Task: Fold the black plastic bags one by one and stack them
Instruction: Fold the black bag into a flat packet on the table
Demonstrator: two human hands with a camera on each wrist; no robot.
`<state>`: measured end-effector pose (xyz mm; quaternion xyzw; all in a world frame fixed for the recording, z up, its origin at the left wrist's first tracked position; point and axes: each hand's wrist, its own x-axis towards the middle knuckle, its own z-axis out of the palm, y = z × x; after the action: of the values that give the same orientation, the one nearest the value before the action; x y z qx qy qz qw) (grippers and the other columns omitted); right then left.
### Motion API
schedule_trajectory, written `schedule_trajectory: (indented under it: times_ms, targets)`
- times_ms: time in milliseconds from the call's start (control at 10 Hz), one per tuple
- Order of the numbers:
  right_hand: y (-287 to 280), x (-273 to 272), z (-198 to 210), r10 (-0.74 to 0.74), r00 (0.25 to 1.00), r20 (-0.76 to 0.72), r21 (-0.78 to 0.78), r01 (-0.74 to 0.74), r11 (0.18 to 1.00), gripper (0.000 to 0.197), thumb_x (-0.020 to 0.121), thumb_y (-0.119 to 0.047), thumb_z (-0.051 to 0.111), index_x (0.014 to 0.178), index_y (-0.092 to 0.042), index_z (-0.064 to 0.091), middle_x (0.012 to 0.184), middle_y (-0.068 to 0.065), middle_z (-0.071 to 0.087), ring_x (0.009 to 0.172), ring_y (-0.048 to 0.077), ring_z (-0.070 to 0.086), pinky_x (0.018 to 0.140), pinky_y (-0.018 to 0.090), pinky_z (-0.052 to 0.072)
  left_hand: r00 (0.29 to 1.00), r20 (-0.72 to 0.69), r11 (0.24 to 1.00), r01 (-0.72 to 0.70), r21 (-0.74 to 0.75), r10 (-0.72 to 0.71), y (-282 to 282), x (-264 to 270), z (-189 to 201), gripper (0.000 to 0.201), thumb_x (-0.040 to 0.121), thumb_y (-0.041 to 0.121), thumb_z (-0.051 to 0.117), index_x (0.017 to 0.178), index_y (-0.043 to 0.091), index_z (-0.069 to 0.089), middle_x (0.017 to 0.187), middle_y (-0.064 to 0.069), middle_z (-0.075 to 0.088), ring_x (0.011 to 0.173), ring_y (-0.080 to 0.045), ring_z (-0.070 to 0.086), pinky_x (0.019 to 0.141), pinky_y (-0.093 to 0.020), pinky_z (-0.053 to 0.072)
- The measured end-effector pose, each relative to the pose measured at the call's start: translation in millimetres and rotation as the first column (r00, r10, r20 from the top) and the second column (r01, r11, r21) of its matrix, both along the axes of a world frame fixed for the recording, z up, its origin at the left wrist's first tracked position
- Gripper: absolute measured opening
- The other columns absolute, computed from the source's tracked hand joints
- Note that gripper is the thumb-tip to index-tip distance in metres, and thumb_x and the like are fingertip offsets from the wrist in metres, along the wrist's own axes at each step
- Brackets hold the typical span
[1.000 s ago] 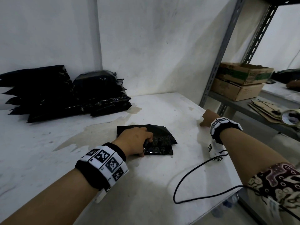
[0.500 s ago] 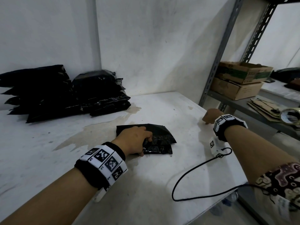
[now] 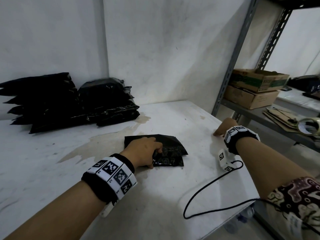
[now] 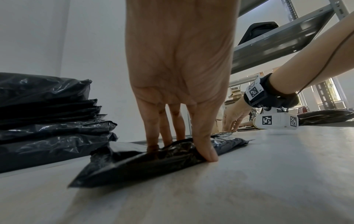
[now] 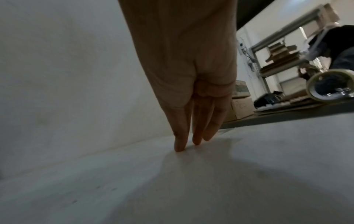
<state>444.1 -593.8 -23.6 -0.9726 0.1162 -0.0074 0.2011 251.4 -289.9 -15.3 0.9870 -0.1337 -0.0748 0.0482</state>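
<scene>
Desk (image 3: pixel 155 196): white, matte, scuffed, with a pale brownish stain (image 3: pixel 103 144) spreading from the back corner toward the centre; set into a corner of plain white walls. Right of it, a grey slotted-metal shelf (image 3: pixel 270 118). Folded black bag (image 3: pixel 166 153): glossy, crinkled plastic, flattened to a rough rectangle with uneven overlapping edges, lying near the desk's centre. Left hand (image 3: pixel 142 153): grasping the bag's near edge, thumb tucked at the fold and fingers pressed down on top, as the left wrist view shows. Right hand (image 3: pixel 223 129): released, holding nothing, straight fingertips resting on the bare desk near its right edge, well apart from the bag. Stacked black bags (image 3: pixel 69 103): two shiny piles side by side against the back wall. Shelf contents: two cardboard boxes (image 3: pixel 256 89), one on the other, contents not visible; flattened cardboard sheets (image 3: pixel 280 116); a roll of clear tape (image 3: pixel 308 126). Thin black cable (image 3: pixel 207 187): looped across the desk's front right.
</scene>
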Motion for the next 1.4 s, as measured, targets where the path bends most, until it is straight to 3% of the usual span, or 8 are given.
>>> schedule_trajectory:
  times_ms: [100, 300, 400, 900, 1000, 1100, 1200, 1400]
  targets:
    - [11.4, -2.1, 4.4, 0.016, 0.998, -0.065, -0.173, -0.027, 0.985, 0.044, 0.086, -0.028, 0.072, 0.115, 0.004, 0.062, 0.102, 0.017, 0.06, 0.106, 0.032, 0.062, 0.074, 0.03, 0.045, 1.0, 0.004, 1.0, 0.002, 0.002, -0.002, -0.4, 0.0, 0.1, 0.05, 0.075, 0.025, 0.077, 0.12, 0.026, 0.052, 0.116, 0.004, 0.049, 0.11, -0.018, 0.048, 0.078, -0.029, 0.039]
    - [25.8, -12.1, 2.9, 0.078, 0.993, -0.084, -0.3, -0.1, 0.949, 0.044, 0.094, -0.032, 0.06, 0.125, -0.002, 0.057, 0.132, 0.014, 0.056, 0.123, 0.029, 0.052, 0.097, 0.031, 0.043, 1.0, 0.009, 1.0, -0.001, 0.014, 0.001, -0.1, -1.2, 0.6, 0.052, 0.077, 0.027, 0.076, 0.122, 0.027, 0.051, 0.119, 0.004, 0.048, 0.111, -0.018, 0.047, 0.08, -0.03, 0.041]
    - [21.4, -4.7, -5.7, 0.133, 0.988, -0.075, -0.35, -0.151, 0.925, 0.033, 0.097, -0.027, 0.053, 0.119, -0.005, 0.062, 0.127, 0.012, 0.06, 0.119, 0.029, 0.055, 0.095, 0.032, 0.047, 1.0, 0.008, 1.0, 0.002, 0.016, -0.003, 0.0, -1.1, 0.1, 0.051, 0.077, 0.027, 0.076, 0.121, 0.027, 0.051, 0.119, 0.004, 0.048, 0.111, -0.018, 0.047, 0.08, -0.029, 0.04]
    - [18.1, -0.8, 14.4, 0.053, 0.997, -0.059, -0.083, -0.057, 0.995, 0.054, 0.093, -0.029, 0.063, 0.129, 0.009, 0.05, 0.133, 0.024, 0.054, 0.122, 0.036, 0.052, 0.088, 0.034, 0.042, 1.0, 0.015, 1.0, 0.003, 0.001, -0.003, 0.4, -1.6, -0.3, 0.051, 0.076, 0.027, 0.077, 0.12, 0.026, 0.052, 0.118, 0.005, 0.048, 0.11, -0.017, 0.047, 0.079, -0.028, 0.04]
    - [24.0, -7.5, 14.2, 0.025, 0.999, -0.038, -0.092, -0.029, 0.995, 0.057, 0.089, -0.039, 0.067, 0.121, 0.007, 0.057, 0.118, 0.019, 0.06, 0.116, 0.032, 0.056, 0.081, 0.03, 0.042, 1.0, 0.016, 1.0, 0.003, 0.003, -0.003, -0.1, -2.1, 0.1, 0.05, 0.076, 0.026, 0.077, 0.119, 0.026, 0.052, 0.118, 0.005, 0.048, 0.11, -0.017, 0.047, 0.08, -0.028, 0.04]
    - [28.7, -17.4, 15.3, -0.021, 1.0, 0.008, -0.019, 0.021, 1.0, 0.046, 0.093, -0.036, 0.06, 0.122, -0.001, 0.058, 0.124, 0.014, 0.06, 0.118, 0.026, 0.057, 0.091, 0.027, 0.045, 1.0, 0.011, 1.0, 0.002, 0.005, -0.002, -0.7, -1.6, 0.6, 0.051, 0.076, 0.026, 0.077, 0.12, 0.026, 0.052, 0.118, 0.004, 0.048, 0.11, -0.018, 0.047, 0.079, -0.029, 0.04]
    - [23.2, -17.5, 5.8, -0.057, 0.997, 0.051, 0.133, 0.05, 0.99, 0.044, 0.086, -0.009, 0.068, 0.126, 0.004, 0.055, 0.131, 0.021, 0.055, 0.121, 0.034, 0.053, 0.08, 0.031, 0.041, 1.0, 0.011, 1.0, 0.001, 0.009, -0.001, -0.8, -1.6, 0.9, 0.051, 0.076, 0.026, 0.077, 0.121, 0.026, 0.052, 0.119, 0.004, 0.048, 0.111, -0.018, 0.047, 0.08, -0.029, 0.04]
    - [22.5, -14.1, -3.4, -0.134, 0.99, 0.035, 0.292, 0.118, 0.949, 0.043, 0.088, -0.008, 0.064, 0.128, 0.004, 0.054, 0.134, 0.022, 0.053, 0.123, 0.034, 0.051, 0.085, 0.034, 0.041, 1.0, 0.004, 1.0, 0.001, -0.009, -0.001, 0.0, -1.7, 0.9, 0.05, 0.076, 0.025, 0.077, 0.119, 0.026, 0.052, 0.118, 0.004, 0.049, 0.11, -0.018, 0.047, 0.083, -0.029, 0.042]
